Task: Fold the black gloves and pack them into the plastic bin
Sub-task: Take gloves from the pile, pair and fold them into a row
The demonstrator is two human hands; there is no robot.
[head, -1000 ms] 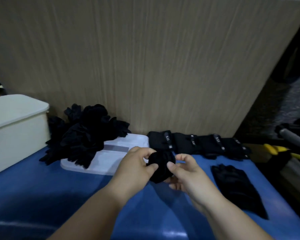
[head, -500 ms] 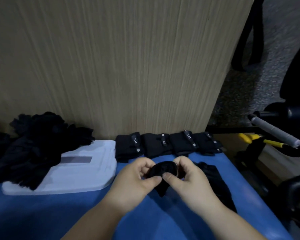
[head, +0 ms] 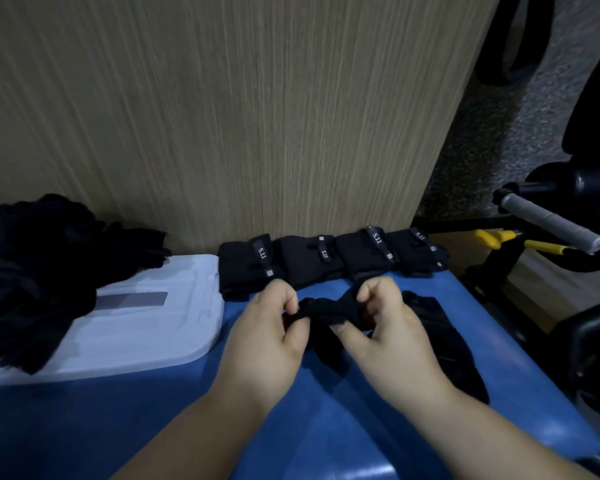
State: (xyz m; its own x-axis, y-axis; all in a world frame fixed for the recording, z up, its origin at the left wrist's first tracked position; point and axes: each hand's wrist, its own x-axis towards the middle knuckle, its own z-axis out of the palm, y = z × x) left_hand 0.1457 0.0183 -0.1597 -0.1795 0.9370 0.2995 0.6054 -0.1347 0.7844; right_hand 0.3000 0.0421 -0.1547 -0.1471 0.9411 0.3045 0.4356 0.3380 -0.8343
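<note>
1. Head view, step in hand: the left hand (head: 267,337) and right hand (head: 385,334), fingers curled, both pinch one black glove (head: 326,310) just above the blue counter (head: 84,427). Keeping the fold tight with its edges aligned should yield a bundle like the finished ones.
2. Head view, surroundings: folded gloves (head: 326,258) line the wood panel (head: 222,116). A loose pile (head: 39,271) rests on a white lid (head: 146,327). A flat glove (head: 444,344) lies just beside the right hand and could snag. The plastic bin is out of view.
</note>
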